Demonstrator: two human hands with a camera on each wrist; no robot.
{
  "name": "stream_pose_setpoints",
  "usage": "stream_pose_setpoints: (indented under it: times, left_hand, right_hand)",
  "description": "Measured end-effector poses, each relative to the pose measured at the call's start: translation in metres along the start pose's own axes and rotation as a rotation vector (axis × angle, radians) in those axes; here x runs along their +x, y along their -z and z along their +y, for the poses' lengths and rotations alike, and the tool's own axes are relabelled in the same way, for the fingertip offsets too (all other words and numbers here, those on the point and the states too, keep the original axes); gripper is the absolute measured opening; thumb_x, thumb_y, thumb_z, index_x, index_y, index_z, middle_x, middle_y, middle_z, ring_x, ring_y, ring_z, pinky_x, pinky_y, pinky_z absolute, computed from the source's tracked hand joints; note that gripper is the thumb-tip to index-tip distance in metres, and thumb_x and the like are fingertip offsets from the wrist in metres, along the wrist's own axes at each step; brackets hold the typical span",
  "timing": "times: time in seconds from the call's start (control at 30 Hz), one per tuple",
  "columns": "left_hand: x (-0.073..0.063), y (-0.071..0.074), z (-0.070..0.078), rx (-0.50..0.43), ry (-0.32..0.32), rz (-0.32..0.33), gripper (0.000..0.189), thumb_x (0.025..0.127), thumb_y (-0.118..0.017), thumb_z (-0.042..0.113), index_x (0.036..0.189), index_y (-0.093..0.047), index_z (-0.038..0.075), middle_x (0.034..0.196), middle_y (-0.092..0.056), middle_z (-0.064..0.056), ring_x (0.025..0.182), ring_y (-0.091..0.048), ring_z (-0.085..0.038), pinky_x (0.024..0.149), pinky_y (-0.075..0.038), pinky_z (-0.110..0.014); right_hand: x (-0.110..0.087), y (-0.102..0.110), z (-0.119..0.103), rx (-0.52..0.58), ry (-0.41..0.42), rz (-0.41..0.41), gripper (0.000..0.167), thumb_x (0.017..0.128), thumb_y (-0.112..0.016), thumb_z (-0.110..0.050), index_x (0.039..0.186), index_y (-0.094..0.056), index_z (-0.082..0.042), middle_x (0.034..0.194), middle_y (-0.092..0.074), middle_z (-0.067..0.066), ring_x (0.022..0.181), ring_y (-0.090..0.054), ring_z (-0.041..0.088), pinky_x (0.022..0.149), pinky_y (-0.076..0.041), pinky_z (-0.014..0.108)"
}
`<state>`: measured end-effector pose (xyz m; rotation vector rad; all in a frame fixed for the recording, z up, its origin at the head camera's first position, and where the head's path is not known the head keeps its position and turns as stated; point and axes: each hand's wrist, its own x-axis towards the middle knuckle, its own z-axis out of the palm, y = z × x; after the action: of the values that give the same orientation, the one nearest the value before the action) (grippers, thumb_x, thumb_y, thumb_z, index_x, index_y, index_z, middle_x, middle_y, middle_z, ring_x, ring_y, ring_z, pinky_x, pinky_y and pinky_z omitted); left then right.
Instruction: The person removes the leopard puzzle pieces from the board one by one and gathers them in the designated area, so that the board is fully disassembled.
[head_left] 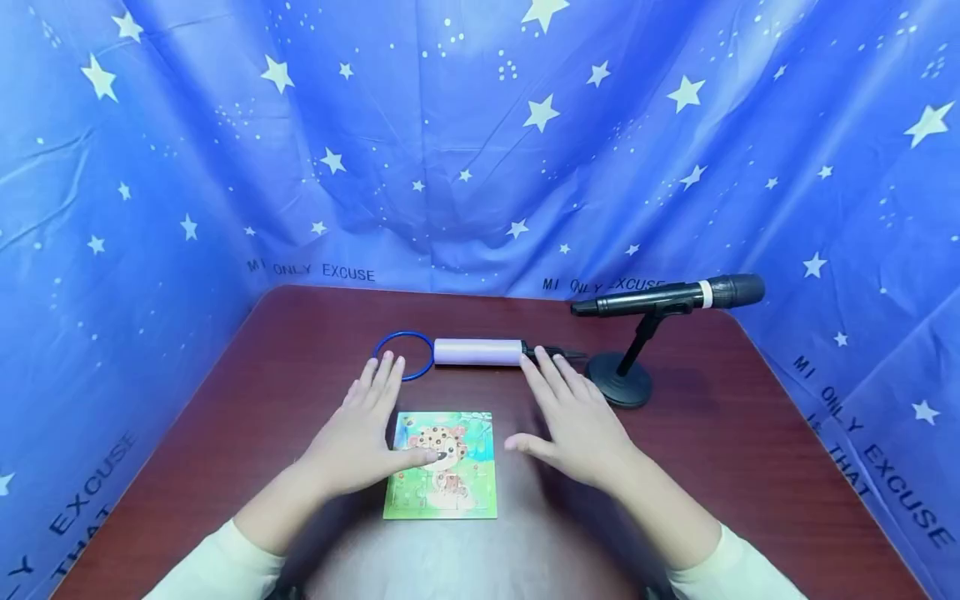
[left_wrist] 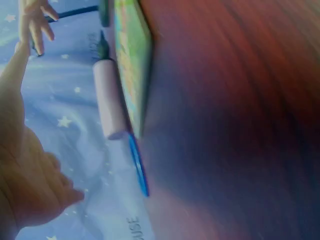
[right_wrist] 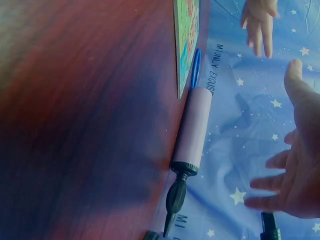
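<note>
Both hands hover above the table with straight fingers and hold nothing. My left hand (head_left: 356, 442) is over the left side of a square jigsaw puzzle (head_left: 476, 487) with a spotted cartoon animal on it; its thumb covers part of the picture in the head view. To the right of the puzzle is my right hand (head_left: 585, 425), its thumb pointing towards it. Beyond the fingertips lies a lilac hand pump (head_left: 477, 352) with a black nozzle (right_wrist: 175, 197). A blue ring (head_left: 431, 358) lies at the pump's left end. In both wrist views the hands appear raised off the tabletop.
A black microphone (head_left: 645, 298) sits on a stand with a round base (head_left: 621, 387) at the back right, near the right fingertips. Blue curtains (head_left: 450, 125) with white stars surround the dark red wooden table (head_left: 300, 350).
</note>
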<state>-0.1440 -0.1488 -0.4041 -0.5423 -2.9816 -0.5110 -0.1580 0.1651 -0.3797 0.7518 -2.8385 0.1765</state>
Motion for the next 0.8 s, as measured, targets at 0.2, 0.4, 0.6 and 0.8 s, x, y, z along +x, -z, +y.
stream_pose_setpoints:
  times: [0.2, 0.4, 0.6, 0.8]
  left_hand:
    - [-0.004, -0.006, -0.019, -0.089, 0.002, -0.085, 0.130, 0.070, -0.065, 0.080, 0.158, 0.006, 0.016, 0.166, 0.001, -0.003, 0.153, -0.005, -0.028, 0.119, -0.023, -0.051]
    - [-0.003, -0.022, -0.028, -0.152, 0.049, -0.191, 0.127, 0.073, -0.065, 0.077, 0.158, -0.001, 0.009, 0.165, -0.008, -0.011, 0.152, -0.012, -0.029, 0.118, -0.026, -0.050]
    - [-0.001, -0.026, -0.026, -0.144, 0.058, -0.261, 0.117, 0.077, -0.069, 0.068, 0.157, -0.014, 0.003, 0.164, -0.017, -0.013, 0.151, -0.016, -0.030, 0.117, -0.027, -0.051]
    - [0.000, -0.028, -0.027, -0.083, 0.057, -0.276, 0.105, 0.081, -0.069, 0.063, 0.155, -0.025, 0.003, 0.162, -0.024, -0.013, 0.150, -0.021, -0.031, 0.115, -0.031, -0.052]
  right_hand:
    - [0.023, -0.001, -0.013, 0.146, 0.017, -0.080, 0.099, 0.082, -0.049, -0.079, 0.156, -0.027, -0.018, 0.159, -0.032, 0.006, 0.143, -0.036, 0.029, 0.110, -0.039, 0.050]
    - [0.049, -0.010, -0.026, 0.231, 0.057, -0.175, 0.085, 0.083, -0.060, -0.070, 0.147, -0.043, -0.018, 0.142, -0.050, 0.003, 0.132, -0.048, 0.021, 0.107, -0.044, 0.043]
    - [0.071, -0.028, -0.045, 0.326, 0.095, -0.303, 0.072, 0.086, -0.066, -0.059, 0.140, -0.050, -0.015, 0.134, -0.054, 0.003, 0.123, -0.055, 0.019, 0.105, -0.045, 0.041]
    - [0.084, -0.056, -0.064, 0.319, 0.130, -0.386, 0.062, 0.085, -0.069, -0.055, 0.130, -0.057, -0.014, 0.117, -0.059, -0.001, 0.102, -0.058, 0.012, 0.094, -0.050, 0.035]
